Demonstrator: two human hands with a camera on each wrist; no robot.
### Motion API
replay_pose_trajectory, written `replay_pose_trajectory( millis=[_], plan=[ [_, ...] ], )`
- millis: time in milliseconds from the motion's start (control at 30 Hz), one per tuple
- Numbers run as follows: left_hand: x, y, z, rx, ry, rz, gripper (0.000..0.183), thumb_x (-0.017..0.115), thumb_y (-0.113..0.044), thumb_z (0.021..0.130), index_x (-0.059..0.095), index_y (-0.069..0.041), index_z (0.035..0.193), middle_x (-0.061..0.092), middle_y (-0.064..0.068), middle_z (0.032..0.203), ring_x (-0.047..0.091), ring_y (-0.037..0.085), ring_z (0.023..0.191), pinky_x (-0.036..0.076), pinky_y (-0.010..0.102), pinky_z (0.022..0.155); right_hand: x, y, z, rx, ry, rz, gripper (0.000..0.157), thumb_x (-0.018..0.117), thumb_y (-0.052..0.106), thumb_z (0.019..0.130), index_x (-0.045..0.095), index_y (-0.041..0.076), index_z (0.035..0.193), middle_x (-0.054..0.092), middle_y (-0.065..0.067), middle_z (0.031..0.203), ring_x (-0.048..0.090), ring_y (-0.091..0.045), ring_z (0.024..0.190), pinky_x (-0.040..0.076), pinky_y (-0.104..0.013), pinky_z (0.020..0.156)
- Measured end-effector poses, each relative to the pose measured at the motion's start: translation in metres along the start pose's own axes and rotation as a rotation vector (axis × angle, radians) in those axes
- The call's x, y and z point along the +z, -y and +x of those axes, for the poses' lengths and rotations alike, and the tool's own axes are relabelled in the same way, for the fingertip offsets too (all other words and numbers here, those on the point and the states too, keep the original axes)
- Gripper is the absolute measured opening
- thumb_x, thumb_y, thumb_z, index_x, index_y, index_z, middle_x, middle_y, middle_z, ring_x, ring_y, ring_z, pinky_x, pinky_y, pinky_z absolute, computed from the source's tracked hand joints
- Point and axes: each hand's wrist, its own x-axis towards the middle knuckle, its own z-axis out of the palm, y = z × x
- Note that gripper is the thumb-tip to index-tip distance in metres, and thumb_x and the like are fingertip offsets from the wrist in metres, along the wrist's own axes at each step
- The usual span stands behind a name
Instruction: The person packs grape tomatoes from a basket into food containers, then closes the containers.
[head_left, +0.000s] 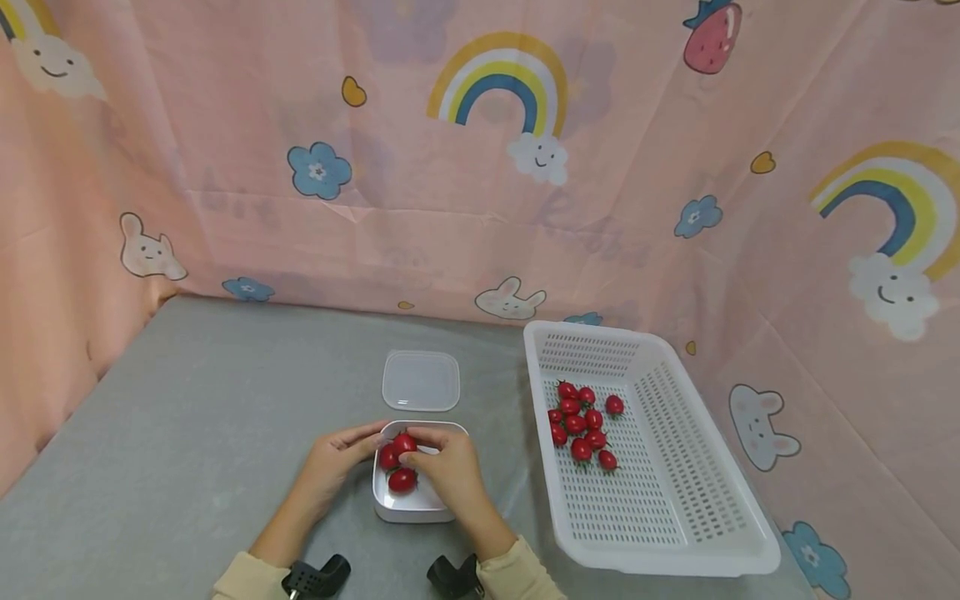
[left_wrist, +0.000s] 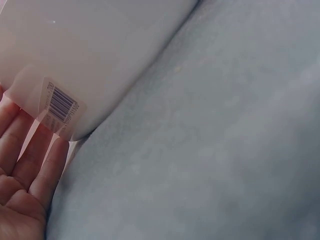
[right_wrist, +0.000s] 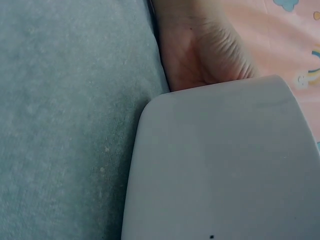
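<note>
A small white plastic box point(head_left: 420, 513) stands in front of me with three red cherry tomatoes point(head_left: 402, 481) along its left side. My left hand point(head_left: 337, 458) touches the box's left wall; in the left wrist view its fingers point(left_wrist: 49, 172) lie extended against the wall by a barcode label point(left_wrist: 62, 106). Reaching over the right rim, my right hand point(head_left: 453, 468) has thumb and index finger at the uppermost cherry tomato point(head_left: 405, 442), which it appears to pinch. In the right wrist view the box wall point(right_wrist: 215, 160) hides its fingertips.
Behind the box lies a translucent lid point(head_left: 422, 382) on the grey tabletop point(head_left: 225, 425). To the right stands a white slotted basket point(head_left: 660, 525) with several cherry tomatoes point(head_left: 575, 424) toward its left side. A pink patterned curtain point(head_left: 405, 167) hangs along the back and sides.
</note>
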Motion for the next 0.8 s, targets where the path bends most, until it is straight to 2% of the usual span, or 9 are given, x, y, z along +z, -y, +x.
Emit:
replay_pose_trajectory(
  millis=[800],
  plan=[
    [0.0, 0.0001, 0.0003, 0.005, 0.003, 0.001, 0.037, 0.071, -0.018, 0.092, 0.068, 0.0, 0.124, 0.07, 0.012, 0.124, 0.064, -0.006, 0.103, 0.049, 0.018, 0.091, 0.0024, 0.0011, 0.001, 0.035, 0.0, -0.054, 0.031, 0.079, 0.0, 0.077, 0.076, -0.001, 0.108, 0.076, -0.018, 0.105, 0.071, -0.031, 0.106, 0.054, -0.047, 0.094]
  ],
)
